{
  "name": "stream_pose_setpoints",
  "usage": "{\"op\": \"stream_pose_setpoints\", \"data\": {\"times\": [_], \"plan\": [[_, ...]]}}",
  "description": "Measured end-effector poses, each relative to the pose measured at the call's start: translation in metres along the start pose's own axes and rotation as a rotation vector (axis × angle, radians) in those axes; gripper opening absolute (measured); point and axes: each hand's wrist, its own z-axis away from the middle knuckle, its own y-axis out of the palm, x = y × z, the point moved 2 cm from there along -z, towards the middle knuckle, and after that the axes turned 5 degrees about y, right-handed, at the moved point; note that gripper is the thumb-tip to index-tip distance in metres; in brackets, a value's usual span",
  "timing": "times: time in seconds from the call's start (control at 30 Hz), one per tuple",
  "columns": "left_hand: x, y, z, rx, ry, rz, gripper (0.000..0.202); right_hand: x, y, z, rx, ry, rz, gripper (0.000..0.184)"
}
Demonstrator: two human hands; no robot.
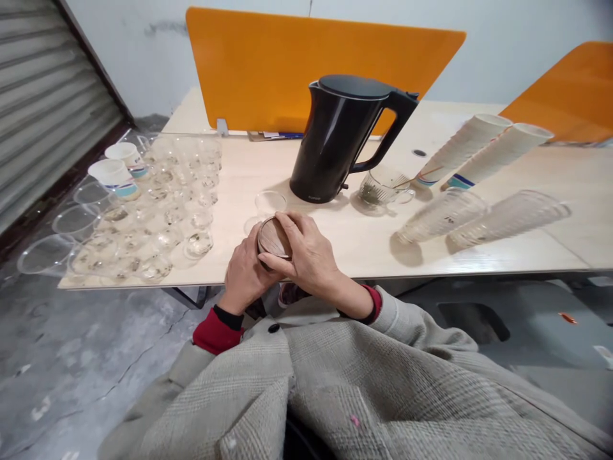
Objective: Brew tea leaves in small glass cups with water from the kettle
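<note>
Both my hands hold a small round container with a brown wooden lid (pixel 274 237) just above the table's near edge. My left hand (pixel 246 275) wraps the container from below and the left. My right hand (pixel 306 252) curls over the lid's right side, fingers gripping its rim. The container's body is mostly hidden by my hands. An empty clear plastic cup (pixel 269 204) stands just beyond them.
A black electric kettle (pixel 340 137) stands mid-table, with a glass mug holding tea leaves (pixel 378 187) to its right. Stacks of paper cups (pixel 467 147) and clear cups (pixel 443 215) lie at right. Several clear cups (pixel 163 204) fill the left side. Orange dividers (pixel 287 64) stand behind.
</note>
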Motion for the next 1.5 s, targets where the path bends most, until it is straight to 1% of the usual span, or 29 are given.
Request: {"op": "stream_pose_setpoints", "data": {"times": [0.1,0.27,0.4,0.47,0.57,0.63,0.7,0.77,0.83,0.93,1.0,1.07,1.2,1.27,1.33,1.37,1.43,1.5], "plan": [[-0.003,-0.002,-0.002,0.012,-0.046,0.007,0.095,0.000,0.004,0.000,-0.022,0.005,-0.025,0.082],[-0.001,-0.001,-0.004,-0.010,-0.038,-0.007,0.093,0.001,0.006,-0.001,-0.047,0.043,-0.130,0.080],[0.000,0.000,-0.005,-0.028,-0.068,-0.014,0.093,-0.001,0.001,-0.008,-0.081,0.096,-0.288,0.067],[-0.001,-0.001,-0.005,-0.030,-0.073,-0.008,0.092,-0.006,-0.006,-0.012,-0.139,0.102,-0.370,0.063],[-0.003,-0.005,-0.006,-0.031,-0.052,-0.004,0.093,-0.027,-0.019,-0.013,-0.267,0.124,-0.380,0.064],[-0.003,-0.006,-0.006,-0.033,-0.045,0.005,0.096,-0.049,-0.026,-0.008,-0.330,0.165,-0.293,0.066],[-0.002,-0.006,-0.006,-0.035,-0.044,0.021,0.098,-0.073,-0.026,0.001,-0.341,0.222,-0.174,0.071],[-0.001,-0.006,-0.006,-0.032,-0.041,0.034,0.099,-0.097,-0.022,0.012,-0.294,0.310,-0.065,0.074],[0.001,-0.005,-0.005,-0.031,-0.039,0.032,0.098,-0.115,-0.015,0.022,-0.211,0.380,0.030,0.073],[0.003,-0.005,-0.005,-0.034,-0.044,0.015,0.096,-0.129,-0.011,0.030,-0.117,0.370,0.107,0.073],[0.006,-0.005,-0.005,-0.043,-0.050,0.002,0.096,-0.136,-0.016,0.031,-0.104,0.353,0.079,0.076],[0.008,-0.005,-0.006,-0.049,-0.059,-0.007,0.097,-0.146,-0.027,0.028,-0.167,0.394,-0.005,0.077],[0.010,-0.005,-0.006,-0.038,-0.065,-0.018,0.096,-0.170,-0.060,0.019,-0.473,0.552,-0.153,0.079],[0.010,-0.005,-0.006,-0.040,-0.067,-0.033,0.096,-0.177,-0.079,0.012,-0.567,0.549,-0.167,0.081],[0.011,-0.004,-0.006,-0.044,-0.066,-0.051,0.095,-0.176,-0.102,0.004,-0.600,0.501,-0.102,0.076],[0.011,-0.004,-0.005,-0.046,-0.063,-0.058,0.095,-0.174,-0.115,-0.001,-0.602,0.479,-0.029,0.071],[0.012,-0.003,-0.005,-0.051,-0.054,-0.066,0.094,-0.169,-0.142,-0.011,-0.582,0.460,0.172,0.061],[0.014,-0.002,-0.005,-0.057,-0.050,-0.068,0.093,-0.169,-0.168,-0.024,-0.538,0.489,0.380,0.055]]}}
